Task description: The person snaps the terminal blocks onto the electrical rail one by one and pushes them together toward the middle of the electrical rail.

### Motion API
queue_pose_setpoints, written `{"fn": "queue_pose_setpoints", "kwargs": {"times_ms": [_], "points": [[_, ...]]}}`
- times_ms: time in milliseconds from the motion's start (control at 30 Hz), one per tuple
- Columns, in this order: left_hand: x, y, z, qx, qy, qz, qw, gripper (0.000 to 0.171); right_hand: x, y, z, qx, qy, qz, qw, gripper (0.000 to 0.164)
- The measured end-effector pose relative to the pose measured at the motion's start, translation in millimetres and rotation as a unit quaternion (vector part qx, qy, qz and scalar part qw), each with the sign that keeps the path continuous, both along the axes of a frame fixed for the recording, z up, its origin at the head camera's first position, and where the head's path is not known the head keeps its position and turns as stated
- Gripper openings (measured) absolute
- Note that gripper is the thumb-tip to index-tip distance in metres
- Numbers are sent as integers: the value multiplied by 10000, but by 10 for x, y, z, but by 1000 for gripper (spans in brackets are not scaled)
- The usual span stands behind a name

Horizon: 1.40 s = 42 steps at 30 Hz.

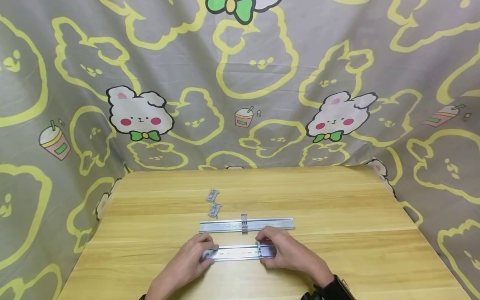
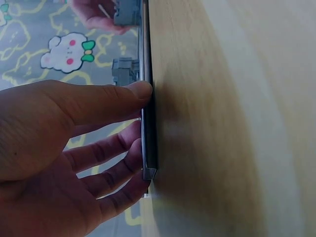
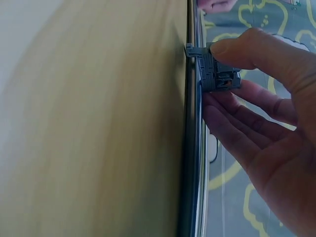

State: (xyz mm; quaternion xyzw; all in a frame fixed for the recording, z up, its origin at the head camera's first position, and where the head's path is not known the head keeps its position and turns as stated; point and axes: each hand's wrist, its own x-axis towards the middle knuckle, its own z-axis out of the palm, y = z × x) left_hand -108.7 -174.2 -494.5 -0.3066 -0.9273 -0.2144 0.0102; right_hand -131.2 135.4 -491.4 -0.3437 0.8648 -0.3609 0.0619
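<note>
Nearest the person lies a slotted metal DIN rail (image 1: 238, 253), flat on the table. My left hand (image 1: 191, 257) grips its left end; in the left wrist view the thumb (image 2: 111, 101) presses the near edge, with the other fingers on the far side. Toward the right end, my right hand (image 1: 290, 252) pinches a grey terminal block (image 1: 259, 250) that stands across the rail. That block (image 3: 217, 71) touches the rail in the right wrist view, between thumb and fingers; whether it is fully seated cannot be told.
Behind, a second DIN rail (image 1: 221, 226) lies parallel, with grey terminal blocks (image 1: 244, 223) side by side near its middle. Two loose grey blocks, one farther back (image 1: 212, 195) and one nearer (image 1: 215, 209), lie beyond it. A patterned curtain (image 1: 262, 75) surrounds the wooden table (image 1: 337, 200).
</note>
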Motion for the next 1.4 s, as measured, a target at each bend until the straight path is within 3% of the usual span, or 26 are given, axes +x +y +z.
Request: {"fn": "queue_pose_setpoints", "kwargs": {"times_ms": [367,533,1067,1400], "points": [[1,-12,-3,-18,-185,78,9998,28,-3,-240,-23,-44,40,83,9999,47],[2,-12,-9,57,-48,43,10000,27,1,-302,-30,-21,117,58,9999,49],[3,-21,0,160,-30,20,9999,25,16,-338,-37,-39,49,-9,10000,50],[3,-26,-14,203,85,-25,9998,25,21,-311,-37,117,266,-11,9996,58]]}}
